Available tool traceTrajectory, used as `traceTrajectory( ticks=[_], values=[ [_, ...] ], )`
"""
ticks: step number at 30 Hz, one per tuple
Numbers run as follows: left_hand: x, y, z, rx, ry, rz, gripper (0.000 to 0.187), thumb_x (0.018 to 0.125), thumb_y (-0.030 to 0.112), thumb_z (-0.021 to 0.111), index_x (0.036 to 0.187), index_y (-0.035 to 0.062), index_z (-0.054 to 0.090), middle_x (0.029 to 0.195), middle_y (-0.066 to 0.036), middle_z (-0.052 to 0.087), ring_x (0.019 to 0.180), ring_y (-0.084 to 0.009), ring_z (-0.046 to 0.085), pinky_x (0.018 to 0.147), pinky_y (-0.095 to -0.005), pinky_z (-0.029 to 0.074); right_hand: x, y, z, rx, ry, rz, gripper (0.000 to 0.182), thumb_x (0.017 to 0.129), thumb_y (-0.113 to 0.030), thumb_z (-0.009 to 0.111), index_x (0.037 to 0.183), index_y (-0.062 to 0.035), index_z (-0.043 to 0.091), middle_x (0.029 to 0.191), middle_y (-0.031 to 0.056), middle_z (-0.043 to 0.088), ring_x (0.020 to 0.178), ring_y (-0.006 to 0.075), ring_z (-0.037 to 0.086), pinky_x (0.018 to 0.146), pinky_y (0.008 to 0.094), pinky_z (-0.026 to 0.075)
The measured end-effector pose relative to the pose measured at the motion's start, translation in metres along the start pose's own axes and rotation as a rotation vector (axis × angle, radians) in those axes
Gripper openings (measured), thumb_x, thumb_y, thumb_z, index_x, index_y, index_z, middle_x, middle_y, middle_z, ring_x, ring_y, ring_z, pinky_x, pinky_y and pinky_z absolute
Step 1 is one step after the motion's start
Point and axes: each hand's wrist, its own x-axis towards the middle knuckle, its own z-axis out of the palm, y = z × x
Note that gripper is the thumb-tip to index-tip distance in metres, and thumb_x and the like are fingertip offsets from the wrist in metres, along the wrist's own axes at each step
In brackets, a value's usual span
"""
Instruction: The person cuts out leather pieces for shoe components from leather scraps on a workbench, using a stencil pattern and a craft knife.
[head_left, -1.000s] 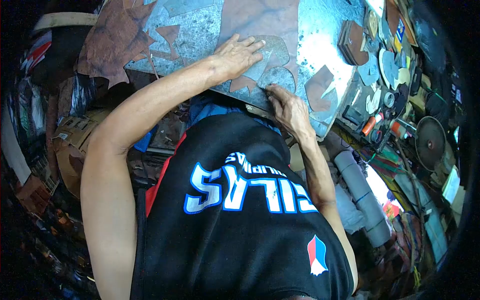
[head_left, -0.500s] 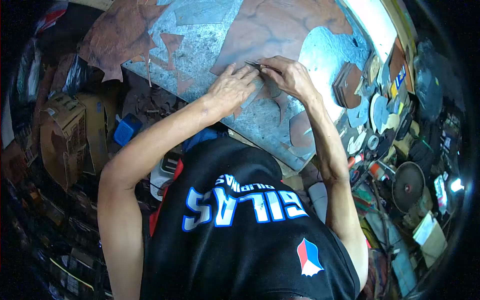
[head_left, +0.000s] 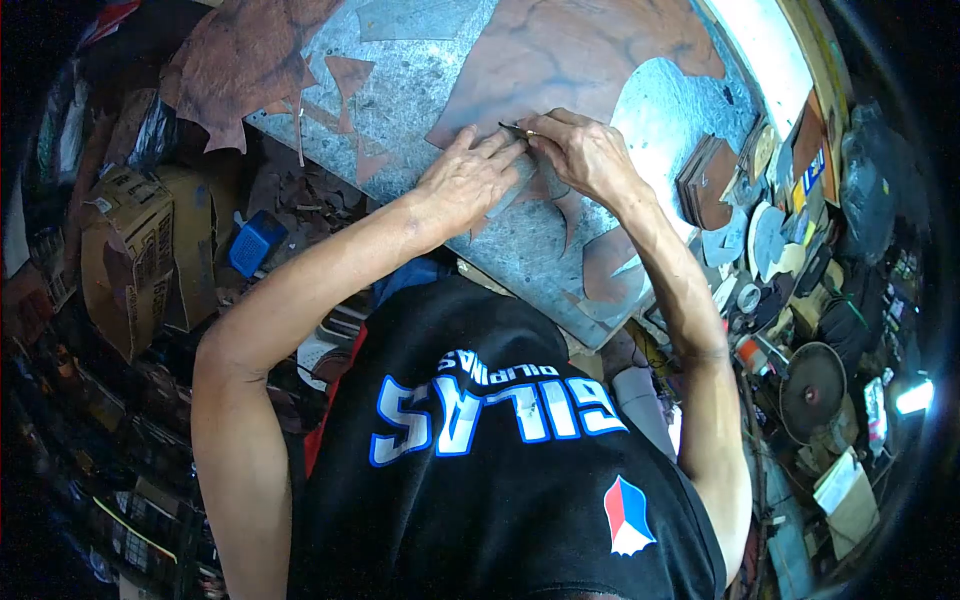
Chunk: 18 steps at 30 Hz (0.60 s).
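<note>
My left hand (head_left: 470, 182) lies with its fingers spread over a grey template piece (head_left: 512, 192) and the lower edge of a large brown leather sheet (head_left: 560, 60). The fingers of my right hand (head_left: 582, 152) are closed around a small dark pointed tool (head_left: 514, 130), its tip just beyond my left fingertips on the leather. Both hands rest above a metal-topped table (head_left: 520, 250). Below my right hand, a cut brown leather piece (head_left: 610, 268) lies near the table's front corner.
Brown leather scraps (head_left: 250, 60) cover the table's left end. On the right sit stacked leather pieces (head_left: 708, 182), a tape roll (head_left: 747, 297) and a round fan-like disc (head_left: 812, 392). A cardboard box (head_left: 125, 260) and a blue container (head_left: 256, 243) are at the left.
The view has shifted slightly. My right hand and the tool have turned a little, the tool's tip now pointing more to the left; my left hand stays pressed in place.
</note>
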Motion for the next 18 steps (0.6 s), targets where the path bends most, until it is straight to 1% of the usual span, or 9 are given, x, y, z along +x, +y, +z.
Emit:
traceTrajectory(
  ticks=[2,4,7,8,10,13,15,16,18],
  values=[
    [0.000,0.001,-0.001,-0.011,-0.021,0.001,0.045,0.073,0.013,0.075,0.115,0.0033,0.061,0.149,-0.013,0.045,0.141,-0.0286,0.039,0.113,-0.0534,0.033,-0.001,-0.001,-0.001,-0.030,-0.005,-0.014,0.021,0.092,-0.019,0.064,0.110,-0.0109,0.071,0.096,0.0100,0.070,0.083,0.0336,0.068,0.070,0.0410,0.056],
    [0.001,0.000,-0.006,-0.023,-0.039,-0.012,0.047,0.072,0.013,0.076,0.116,0.0039,0.061,0.149,-0.013,0.045,0.141,-0.0281,0.039,0.113,-0.0535,0.033,-0.001,-0.001,-0.001,-0.047,-0.028,-0.004,0.021,0.092,-0.021,0.062,0.110,-0.0140,0.070,0.098,0.0086,0.070,0.081,0.0331,0.069,0.068,0.0428,0.057],
    [0.001,0.000,-0.005,-0.047,-0.067,-0.020,0.049,0.071,0.015,0.078,0.117,0.0045,0.061,0.149,-0.012,0.046,0.141,-0.0270,0.038,0.112,-0.0546,0.033,-0.003,0.000,-0.002,-0.047,-0.040,0.013,0.021,0.092,-0.021,0.062,0.110,-0.0141,0.070,0.099,0.0088,0.070,0.082,0.0336,0.069,0.068,0.0428,0.056],
    [0.002,0.000,-0.004,-0.051,-0.050,-0.027,0.050,0.071,0.015,0.078,0.116,0.0045,0.062,0.149,-0.012,0.045,0.141,-0.0266,0.039,0.111,-0.0550,0.034,-0.003,0.000,-0.002,-0.046,-0.042,0.015,0.021,0.092,-0.021,0.062,0.110,-0.0141,0.070,0.099,0.0088,0.070,0.082,0.0336,0.069,0.068,0.0428,0.056],
    [0.002,0.000,-0.001,-0.056,-0.037,-0.033,0.050,0.071,0.016,0.079,0.116,0.0046,0.062,0.149,-0.011,0.045,0.140,-0.0262,0.039,0.111,-0.0554,0.034,-0.003,0.001,-0.001,-0.021,-0.014,-0.007,0.022,0.091,-0.019,0.064,0.111,-0.0110,0.070,0.097,0.0098,0.069,0.083,0.0341,0.068,0.069,0.0418,0.055],
    [0.002,-0.001,-0.001,-0.039,-0.018,-0.037,0.047,0.072,0.015,0.078,0.115,0.0047,0.062,0.149,-0.010,0.045,0.141,-0.0260,0.039,0.110,-0.0563,0.035,-0.005,0.006,-0.004,-0.039,-0.027,-0.001,0.022,0.091,-0.019,0.064,0.111,-0.0110,0.070,0.097,0.0098,0.069,0.084,0.0341,0.068,0.070,0.0417,0.055],
    [0.003,0.000,-0.003,-0.042,-0.069,-0.041,0.043,0.075,0.013,0.076,0.115,0.0050,0.062,0.151,-0.010,0.043,0.141,-0.0260,0.038,0.110,-0.0569,0.035,-0.009,0.011,-0.007,-0.047,-0.042,0.021,0.022,0.091,-0.019,0.064,0.111,-0.0109,0.070,0.097,0.0098,0.069,0.084,0.0341,0.068,0.070,0.0417,0.055],
    [0.003,0.001,-0.005,-0.046,-0.071,-0.037,0.043,0.075,0.013,0.076,0.115,0.0050,0.062,0.151,-0.010,0.043,0.141,-0.0260,0.038,0.110,-0.0569,0.035,-0.012,0.013,-0.009,-0.056,-0.060,0.048,0.022,0.091,-0.019,0.064,0.111,-0.0108,0.070,0.097,0.0098,0.069,0.085,0.0341,0.067,0.070,0.0416,0.055],
    [0.003,-0.001,-0.006,-0.059,-0.083,-0.037,0.038,0.079,0.011,0.072,0.115,0.0056,0.062,0.152,-0.009,0.041,0.142,-0.0259,0.038,0.110,-0.0575,0.035,-0.017,0.017,-0.012,-0.063,-0.070,0.055,0.022,0.091,-0.019,0.064,0.111,-0.0112,0.070,0.097,0.0100,0.069,0.085,0.0341,0.067,0.071,0.0416,0.055]
  ],
)
